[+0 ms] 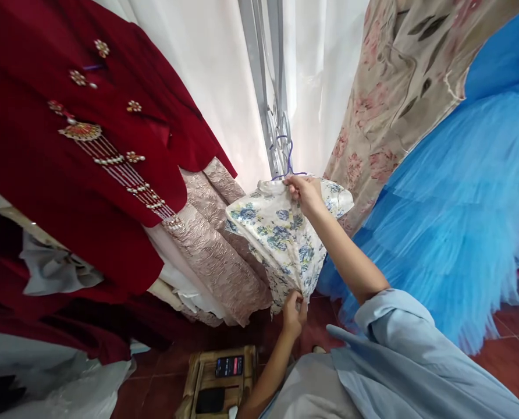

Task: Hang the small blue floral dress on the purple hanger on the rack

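A white shirt with blue flowers hangs in front of me on a purple hanger, whose hook is up among metal rings or hooks on a grey rack. Near the collar, my right hand pinches the upper front edge of the shirt. Lower down, my left hand grips the bottom of the same front edge, so the cloth between the two hands is drawn taut. The fingertips of both hands are partly hidden by the fabric.
On the left hang a dark red jacket with a beaded brooch and a pinkish textured garment. A floral beige dress and a blue tulle dress are on the right. Below, a wooden stool carries a phone.
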The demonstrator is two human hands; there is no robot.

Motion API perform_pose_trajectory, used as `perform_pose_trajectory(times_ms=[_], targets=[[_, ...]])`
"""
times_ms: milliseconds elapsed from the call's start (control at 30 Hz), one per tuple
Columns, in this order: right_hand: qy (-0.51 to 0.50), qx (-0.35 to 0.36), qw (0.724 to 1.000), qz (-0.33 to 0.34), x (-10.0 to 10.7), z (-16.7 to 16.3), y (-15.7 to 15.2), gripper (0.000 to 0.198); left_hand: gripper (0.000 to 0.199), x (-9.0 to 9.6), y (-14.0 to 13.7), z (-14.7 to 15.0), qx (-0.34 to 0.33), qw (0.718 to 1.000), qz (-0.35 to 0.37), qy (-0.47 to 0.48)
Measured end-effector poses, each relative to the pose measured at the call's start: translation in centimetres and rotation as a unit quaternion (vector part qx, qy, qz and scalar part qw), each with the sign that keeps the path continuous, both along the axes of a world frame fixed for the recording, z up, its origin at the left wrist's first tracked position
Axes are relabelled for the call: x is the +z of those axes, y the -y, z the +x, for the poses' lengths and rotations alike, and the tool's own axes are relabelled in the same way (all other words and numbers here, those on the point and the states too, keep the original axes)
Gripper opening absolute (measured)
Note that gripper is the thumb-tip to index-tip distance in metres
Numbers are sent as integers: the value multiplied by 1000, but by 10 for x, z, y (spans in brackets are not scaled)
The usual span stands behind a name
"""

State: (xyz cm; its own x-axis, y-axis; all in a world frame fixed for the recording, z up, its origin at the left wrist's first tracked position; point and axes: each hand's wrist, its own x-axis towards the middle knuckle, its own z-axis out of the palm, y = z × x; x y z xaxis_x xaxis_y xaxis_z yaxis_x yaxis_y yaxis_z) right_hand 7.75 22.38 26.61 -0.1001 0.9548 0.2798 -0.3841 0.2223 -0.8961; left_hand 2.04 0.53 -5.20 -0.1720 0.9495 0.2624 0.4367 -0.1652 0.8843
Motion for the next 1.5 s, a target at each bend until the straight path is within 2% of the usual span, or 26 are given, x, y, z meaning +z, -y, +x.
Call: perform_pose_trajectory(times_ms=[67, 133, 233, 333, 467, 633, 800, 1033, 1133, 1333, 1500], targets=[[-8, -12, 999, 30, 10, 5, 4, 29, 20, -4, -2, 2, -17, 1000, -15, 16], [7, -22, 998, 55, 12, 12, 11, 28, 20, -3, -6, -3, -29, 999, -25, 24], [67, -27, 996, 61, 0, 23, 18, 32, 17, 9, -20, -18, -45, 998, -36, 8], [165, -65, 983, 55, -21, 28, 16, 36, 12, 21, -32, -28, -86, 995, -49, -25], [300, -123, 943, 71, -34, 24, 6, 38, 15, 22, -30, -27, -125, 990, -49, -36], [415, -213, 878, 107, -28, 14, 3, 24, 27, 22, -16, -23, -132, 989, -45, -56], [501, -211, 833, 101, -27, 9, 1, 21, 28, 26, -8, -24, -113, 991, -44, -62], [573, -203, 787, 105, -23, 7, -4, 19, 24, 16, -2, -17, -79, 994, -44, -62], [584, -201, 778, 115, -20, 8, -3, 18, 25, 17, -1, -19, -80, 994, -47, -63], [575, -208, 780, 136, -26, 9, -4, 26, 25, 23, -2, -25, -84, 993, -56, -65], [590, -208, 767, 144, -29, 7, -12, 22, 24, 21, -2, -24, -73, 993, -61, -74]])
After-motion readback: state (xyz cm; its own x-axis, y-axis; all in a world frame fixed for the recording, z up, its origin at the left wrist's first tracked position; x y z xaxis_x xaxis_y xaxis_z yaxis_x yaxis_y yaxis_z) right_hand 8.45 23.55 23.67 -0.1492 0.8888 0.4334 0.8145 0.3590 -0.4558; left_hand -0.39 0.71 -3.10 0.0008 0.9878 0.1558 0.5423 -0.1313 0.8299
